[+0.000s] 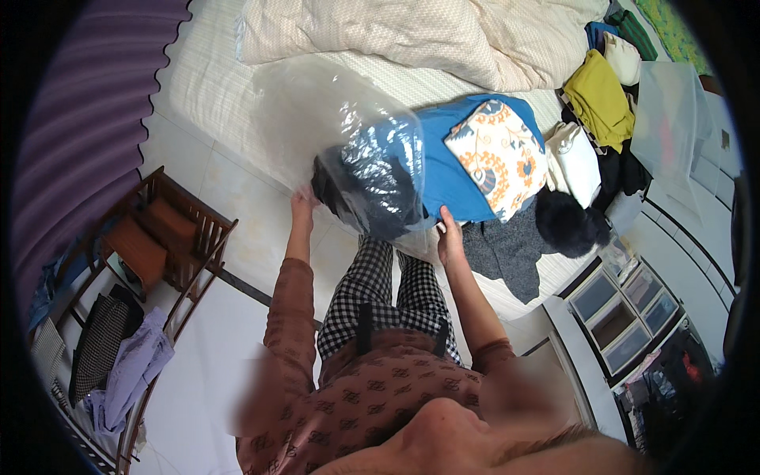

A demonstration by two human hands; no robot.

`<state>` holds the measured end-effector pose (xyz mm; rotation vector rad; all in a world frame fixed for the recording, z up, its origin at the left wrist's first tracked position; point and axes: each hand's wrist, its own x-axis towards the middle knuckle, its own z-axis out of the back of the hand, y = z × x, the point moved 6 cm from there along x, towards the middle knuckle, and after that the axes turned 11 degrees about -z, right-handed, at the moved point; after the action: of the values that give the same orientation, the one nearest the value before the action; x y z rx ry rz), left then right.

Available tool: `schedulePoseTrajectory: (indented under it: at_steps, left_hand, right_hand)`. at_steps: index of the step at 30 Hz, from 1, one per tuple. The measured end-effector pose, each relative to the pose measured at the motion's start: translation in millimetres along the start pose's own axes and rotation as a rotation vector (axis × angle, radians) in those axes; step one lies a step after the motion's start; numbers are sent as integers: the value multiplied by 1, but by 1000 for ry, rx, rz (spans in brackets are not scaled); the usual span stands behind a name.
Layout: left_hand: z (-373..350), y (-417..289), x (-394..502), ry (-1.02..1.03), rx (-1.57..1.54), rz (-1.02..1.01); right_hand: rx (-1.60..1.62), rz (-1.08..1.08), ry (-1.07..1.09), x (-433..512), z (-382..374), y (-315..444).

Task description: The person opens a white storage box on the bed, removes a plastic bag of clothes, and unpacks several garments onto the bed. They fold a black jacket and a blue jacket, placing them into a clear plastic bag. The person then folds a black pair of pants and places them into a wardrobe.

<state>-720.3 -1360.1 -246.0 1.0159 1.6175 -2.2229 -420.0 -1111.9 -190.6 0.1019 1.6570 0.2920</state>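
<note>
A large clear plastic bag (350, 113) lies over the near edge of the bed. Dark folded cloth (368, 190) and part of a blue cloth (439, 142) show through its film. On the blue cloth rests a folded white textile with an orange and grey floral print (499, 157), outside the bag. My left hand (304, 200) grips the bag's left side by the dark cloth, its fingertips partly hidden by plastic. At the mouth of the bag, my right hand (450, 236) holds the lower edge, thumb up against the blue cloth and fingers hidden underneath.
A dark grey garment (504, 252) and a black furry item (567, 222) lie right of my right hand. Folded white (573, 160) and mustard (599, 101) clothes are beyond. A cream quilt (415, 35) covers the far bed. A wooden rack (196, 231) stands left; drawers (623, 314) stand right.
</note>
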Motion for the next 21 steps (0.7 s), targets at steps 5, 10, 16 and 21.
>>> schedulePoseTrajectory:
  at_steps: [5,10,16,21]
  left_hand:
    - [54,-105,-12,-277,-538,-233]
    - [176,-191,55,-296,-443,-258]
    - [198,-123,126,-520,-324,-205]
    - [128,-99,87,-666,617,-324]
  right_hand:
    - [171,272,44,-3,-19,82]
    - [225,271,-14,41,-20,125]
    - [238,320,-168,42,43,86]
    - [-38,176,-225,17,70,50]
